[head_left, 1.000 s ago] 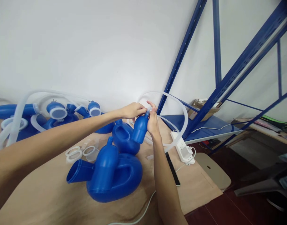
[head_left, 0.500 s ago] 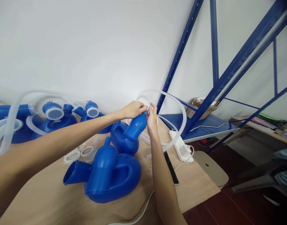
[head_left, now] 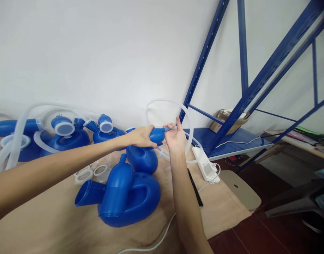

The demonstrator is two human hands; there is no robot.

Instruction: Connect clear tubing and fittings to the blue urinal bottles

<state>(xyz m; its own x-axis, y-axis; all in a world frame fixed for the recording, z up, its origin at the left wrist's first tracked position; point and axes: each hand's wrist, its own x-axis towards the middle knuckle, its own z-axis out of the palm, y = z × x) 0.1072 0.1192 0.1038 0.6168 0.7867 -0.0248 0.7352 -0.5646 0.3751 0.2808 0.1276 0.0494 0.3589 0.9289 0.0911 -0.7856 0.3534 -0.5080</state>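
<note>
My left hand [head_left: 144, 137] grips a blue plastic funnel cup [head_left: 157, 135] with a narrow spout, now lying nearly level. At the spout, my right hand [head_left: 175, 135] is turned palm up, its fingers closed around the end of a clear hose [head_left: 190, 121] and its thumb pointing up. The fingers hide how far hose and spout overlap. Below the cup rests a blue urinal bottle [head_left: 142, 160]. Nearer to me is another blue urinal bottle [head_left: 144, 201], with a similar blue funnel cup [head_left: 117, 190] leaning against it.
Several blue urinal bottles [head_left: 69, 139] with hoses and white caps line the wall at left. White rings [head_left: 101, 171] lie on the brown-covered table [head_left: 58, 218]. A power strip [head_left: 204, 164] and phone [head_left: 195, 187] are at right, beside a blue shelf rack [head_left: 231, 141].
The funnel cup has tipped from upright-slanted to nearly level, its spout toward the right. My left hand has shifted from the spout to the cup's body; my right hand has turned palm up.
</note>
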